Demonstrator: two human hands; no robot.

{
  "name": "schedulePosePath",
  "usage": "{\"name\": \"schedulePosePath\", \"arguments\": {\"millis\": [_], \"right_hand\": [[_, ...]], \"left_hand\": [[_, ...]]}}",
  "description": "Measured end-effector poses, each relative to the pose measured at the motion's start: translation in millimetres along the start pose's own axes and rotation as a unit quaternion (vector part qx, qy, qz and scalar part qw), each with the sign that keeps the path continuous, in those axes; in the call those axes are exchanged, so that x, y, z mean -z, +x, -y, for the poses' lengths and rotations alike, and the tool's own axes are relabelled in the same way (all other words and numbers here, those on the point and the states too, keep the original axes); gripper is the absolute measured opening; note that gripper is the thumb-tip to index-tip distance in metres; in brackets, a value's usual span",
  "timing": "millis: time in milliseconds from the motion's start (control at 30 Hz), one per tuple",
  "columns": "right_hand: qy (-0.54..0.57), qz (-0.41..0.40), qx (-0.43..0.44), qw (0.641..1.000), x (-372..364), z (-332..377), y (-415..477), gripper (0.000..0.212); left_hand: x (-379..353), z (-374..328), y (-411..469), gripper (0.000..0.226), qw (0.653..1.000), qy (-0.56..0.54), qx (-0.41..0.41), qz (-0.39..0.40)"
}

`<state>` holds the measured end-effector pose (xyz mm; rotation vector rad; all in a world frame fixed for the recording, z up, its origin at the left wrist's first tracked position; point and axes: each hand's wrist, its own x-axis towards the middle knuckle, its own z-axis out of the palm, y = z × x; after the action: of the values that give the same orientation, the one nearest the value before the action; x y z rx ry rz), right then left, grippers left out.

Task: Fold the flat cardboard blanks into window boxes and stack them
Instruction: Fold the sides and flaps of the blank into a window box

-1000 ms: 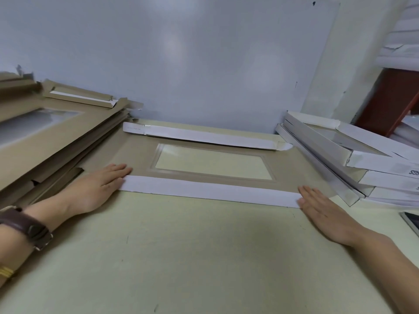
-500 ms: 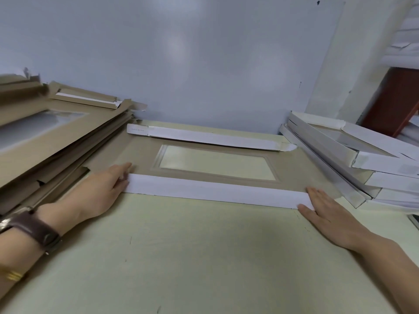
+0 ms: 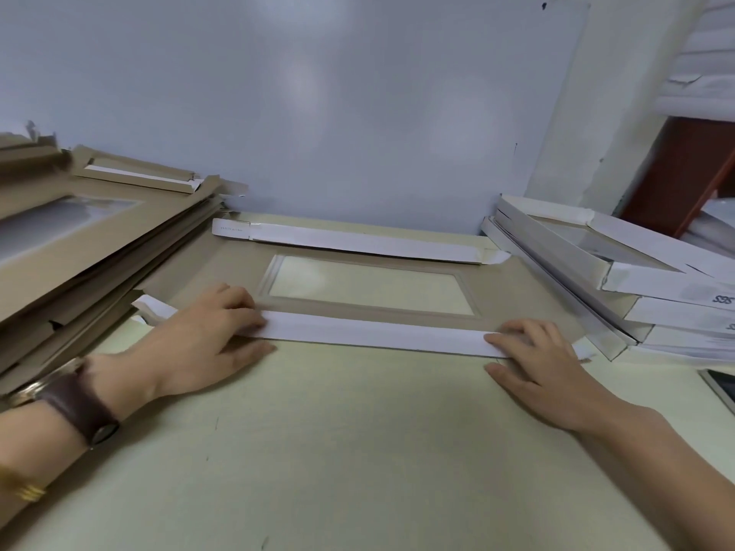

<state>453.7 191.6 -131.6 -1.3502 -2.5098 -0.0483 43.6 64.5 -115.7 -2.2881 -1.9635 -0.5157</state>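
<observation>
Pale green tabletop (image 3: 358,451), blue-grey wall (image 3: 318,113), cardboard blank (image 3: 517,296)

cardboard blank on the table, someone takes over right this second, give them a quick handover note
Left hand and right hand both lie flat, pressing the ends of the near flap, folded white side up over the cardboard blank on the table.
Far flap is folded over too. No box formed yet.
Pile of flat blanks at left, stack of finished window boxes at right.
Left: finish this box, stack it, go on through the pile.
</observation>
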Motion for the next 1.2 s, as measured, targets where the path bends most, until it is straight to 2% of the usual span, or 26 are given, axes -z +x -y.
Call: {"name": "schedulePosePath", "arguments": {"millis": [67, 233, 300, 467, 633, 833, 1033, 1200], "right_hand": [[0.006, 0.002, 0.013, 1.000, -2, 7, 6, 0.039], [0.010, 0.004, 0.028, 1.000, -4, 16, 15, 0.026], [0.002, 0.001, 0.032, 0.999, -2, 16, 17, 0.023], [-0.002, 0.018, 0.024, 1.000, 4, 14, 19, 0.026], [0.002, 0.036, -0.002, 0.999, 10, 12, 21, 0.028], [-0.040, 0.075, -0.036, 0.996, 17, 1, 22, 0.029], [-0.080, 0.105, -0.080, 0.988, 21, -19, 22, 0.037], [-0.062, 0.108, -0.088, 0.988, 17, -22, 29, 0.042]], "left_hand": [[-4, 0, 4, 0.047, 1.000, 0.005, -0.003, 0.019], [-10, 1, 11, 0.029, 1.000, 0.015, -0.015, 0.007], [-10, 3, 13, 0.033, 1.000, 0.025, -0.014, 0.011], [-6, 1, 13, 0.066, 0.999, 0.047, -0.020, 0.019], [-7, 4, 13, 0.047, 0.999, 0.049, -0.001, -0.015], [3, 35, 6, 0.060, 0.992, 0.108, 0.059, 0.026], [6, 55, 4, 0.047, 0.985, 0.125, 0.113, 0.027], [0, 56, 13, 0.051, 0.973, 0.190, 0.129, 0.032]]}}
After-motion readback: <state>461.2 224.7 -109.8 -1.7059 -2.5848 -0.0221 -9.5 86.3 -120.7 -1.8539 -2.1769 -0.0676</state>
